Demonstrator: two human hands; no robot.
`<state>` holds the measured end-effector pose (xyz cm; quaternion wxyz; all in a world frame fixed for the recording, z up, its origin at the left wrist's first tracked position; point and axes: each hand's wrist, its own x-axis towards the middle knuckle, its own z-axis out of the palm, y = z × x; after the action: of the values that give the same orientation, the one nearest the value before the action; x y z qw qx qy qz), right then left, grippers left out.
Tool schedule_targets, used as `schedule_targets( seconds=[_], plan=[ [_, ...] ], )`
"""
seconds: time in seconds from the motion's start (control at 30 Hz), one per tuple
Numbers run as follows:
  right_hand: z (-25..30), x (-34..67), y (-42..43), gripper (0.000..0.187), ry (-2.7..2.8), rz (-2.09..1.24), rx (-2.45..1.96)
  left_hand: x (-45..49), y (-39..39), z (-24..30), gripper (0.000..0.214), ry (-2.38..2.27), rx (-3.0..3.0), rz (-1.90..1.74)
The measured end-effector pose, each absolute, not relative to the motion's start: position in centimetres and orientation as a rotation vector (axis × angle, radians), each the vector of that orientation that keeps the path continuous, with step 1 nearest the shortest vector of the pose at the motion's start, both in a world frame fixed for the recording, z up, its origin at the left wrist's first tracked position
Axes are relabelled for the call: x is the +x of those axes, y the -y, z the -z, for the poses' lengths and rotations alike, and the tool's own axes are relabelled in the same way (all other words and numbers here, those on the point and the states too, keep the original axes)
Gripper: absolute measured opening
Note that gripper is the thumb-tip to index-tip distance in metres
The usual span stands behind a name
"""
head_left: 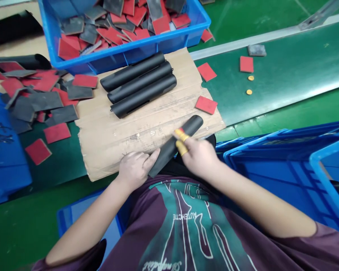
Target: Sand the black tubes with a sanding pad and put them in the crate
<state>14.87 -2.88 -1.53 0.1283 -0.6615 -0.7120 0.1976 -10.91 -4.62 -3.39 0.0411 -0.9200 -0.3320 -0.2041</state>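
A matte black tube [173, 146] lies slanted across the cardboard sheet [115, 150], held between my hands. My left hand [134, 169] presses against its lower end, fingers and thumb alongside it. My right hand [197, 156] grips the upper part, with yellow tape wrapped around two fingers and a red mark on one. Just beyond my hands, several similar black tubes [138, 84] lie side by side on the cardboard. A square pad [206, 105], red on its upper face, rests near the sheet's right edge. Part of the held tube is hidden behind my fingers.
A blue crate [130, 47] full of red and grey pads stands at the far edge of the cardboard. More pads [39, 94] lie heaped at left on the green bench. Pads and small yellow discs [251, 78] sit on a green belt [285, 64]. Blue crates [282, 169] stand at right.
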Motion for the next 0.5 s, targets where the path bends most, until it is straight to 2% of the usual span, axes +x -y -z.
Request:
schedule_targets(
  seconds=[0.07,0.17,0.33,0.4,0.5],
  plan=[
    [1.5,14.9,2.9,0.042,2.121,-0.596,-1.931,-10.9,4.6,3.4,0.041,0.993,-2.808,0.613],
    [1.5,15.8,2.3,0.044,1.905,-0.587,-1.937,-10.9,4.6,3.3,0.038,0.958,-2.779,0.648],
    [2.1,15.7,2.4,0.04,1.883,-0.763,-1.828,-11.1,4.4,3.7,0.039,0.919,-2.81,0.667],
    [2.5,16.6,2.0,0.04,1.861,-0.764,-1.831,-11.2,4.6,4.0,0.043,1.041,-2.891,0.725],
    [3.5,19.9,0.4,0.039,1.68,-0.694,-1.85,-10.9,5.0,3.9,0.046,1.518,-3.054,1.035]
  ],
)
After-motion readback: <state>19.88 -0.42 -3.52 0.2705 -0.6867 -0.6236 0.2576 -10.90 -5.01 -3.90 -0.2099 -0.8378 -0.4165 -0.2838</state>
